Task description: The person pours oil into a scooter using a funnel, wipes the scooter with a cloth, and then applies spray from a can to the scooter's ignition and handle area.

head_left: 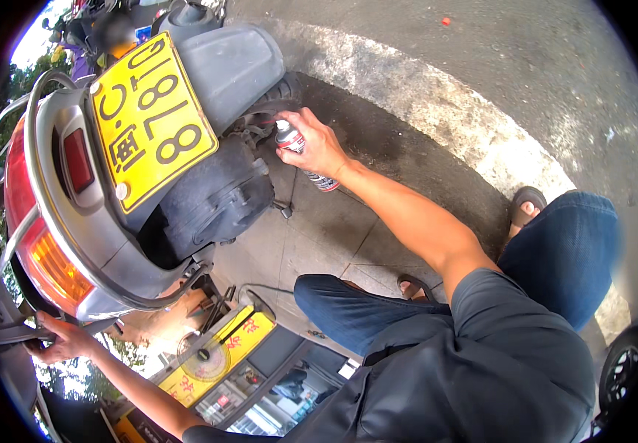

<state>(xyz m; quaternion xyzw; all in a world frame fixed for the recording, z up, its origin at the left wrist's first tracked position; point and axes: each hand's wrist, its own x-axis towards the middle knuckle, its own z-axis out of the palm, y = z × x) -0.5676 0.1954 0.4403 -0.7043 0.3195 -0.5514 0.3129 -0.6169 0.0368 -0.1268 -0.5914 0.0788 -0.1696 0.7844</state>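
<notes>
My right hand (316, 145) is closed around a spray can (289, 139) with a white nozzle, a printed side and a thin red straw. The nozzle is close to the hub of the rear wheel (278, 96) of a silver-grey scooter (105, 244). The scooter appears tilted in the picture. On its far left side, below the orange turn signal (59, 264), my left hand (64, 340) grips a dark bar (12, 336); some of its fingers are hidden. A yellow license plate (155, 122) sits above the grey rear mudguard (234, 70), and a dark engine casing (219, 199) lies beside the wheel.
Grey paving tiles (311, 236) lie under the scooter. A pale kerb strip (437, 96) and asphalt road (555, 66) run to the right. Lower down are a shopfront with a yellow sign (249, 332) and a fan (203, 356). A black wheel (623, 367) stands at the right edge.
</notes>
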